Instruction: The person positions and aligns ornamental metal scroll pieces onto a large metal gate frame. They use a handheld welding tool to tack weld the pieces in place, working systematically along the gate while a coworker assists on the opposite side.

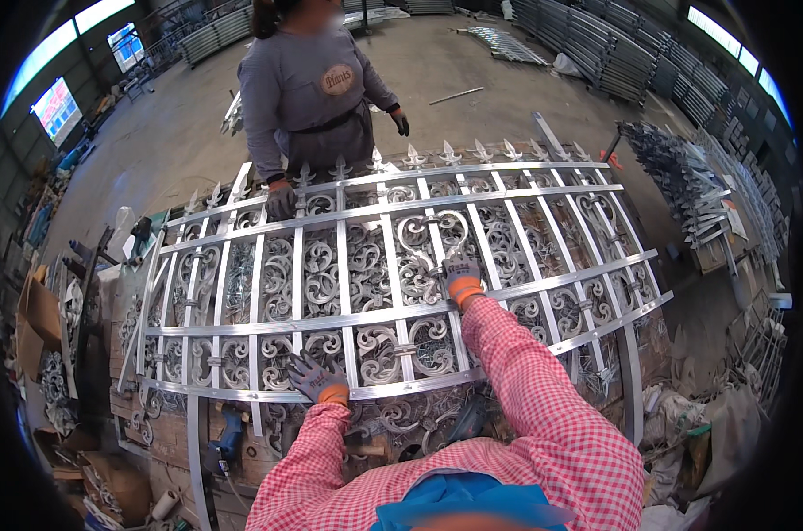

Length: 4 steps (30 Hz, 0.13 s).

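A silvery metal fence panel (367, 319) with upright bars, cross rails and spear tips lies flat before me. My left hand (317, 378), in a grey glove with an orange cuff, rests with spread fingers on the lower rails at the near side. Farther off and to the right, my right hand (461, 276), gloved alike, is closed at the lower end of a heart-shaped scroll ornament (455, 225) among the bars. Its fingertips are partly hidden. Smaller scrolls (377, 345) fill the row between the two near rails.
Across the panel stands a co-worker (317, 97), one gloved hand (281, 200) on its far left part. Loose scroll castings lie beneath the bars on a wooden table (167, 434). A blue power tool (229, 435) is at the near left. Stacked metal parts (676, 177) stand at right.
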Tool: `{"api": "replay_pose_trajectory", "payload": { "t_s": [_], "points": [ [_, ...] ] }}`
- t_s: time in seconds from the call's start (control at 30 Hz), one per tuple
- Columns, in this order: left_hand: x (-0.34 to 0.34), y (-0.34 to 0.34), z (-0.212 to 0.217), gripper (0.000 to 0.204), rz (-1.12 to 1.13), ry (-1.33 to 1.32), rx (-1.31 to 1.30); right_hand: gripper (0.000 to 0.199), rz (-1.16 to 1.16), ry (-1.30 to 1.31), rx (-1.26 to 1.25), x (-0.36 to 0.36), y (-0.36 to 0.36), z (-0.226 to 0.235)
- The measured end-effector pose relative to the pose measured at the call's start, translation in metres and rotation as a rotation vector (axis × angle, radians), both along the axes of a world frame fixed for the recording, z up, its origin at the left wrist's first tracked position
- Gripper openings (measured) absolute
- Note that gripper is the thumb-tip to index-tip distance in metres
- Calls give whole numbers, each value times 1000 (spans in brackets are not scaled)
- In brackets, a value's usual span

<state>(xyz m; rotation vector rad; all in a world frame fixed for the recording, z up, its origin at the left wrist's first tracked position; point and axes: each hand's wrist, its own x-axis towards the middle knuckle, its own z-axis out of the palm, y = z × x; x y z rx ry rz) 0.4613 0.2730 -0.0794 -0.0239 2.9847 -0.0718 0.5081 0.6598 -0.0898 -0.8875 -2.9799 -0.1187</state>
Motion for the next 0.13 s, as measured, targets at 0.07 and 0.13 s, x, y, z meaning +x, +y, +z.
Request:
{"api": "replay_pose_trajectory", "payload": {
  "t_s": [0.07,0.13],
  "points": [
    [0,4,1,86,2,-25,-3,24,-36,-32,-17,0,5,-1],
    [-3,0,-2,87,19,-38,-2,26,-51,-32,-57,-3,2,5]
  ]
}}
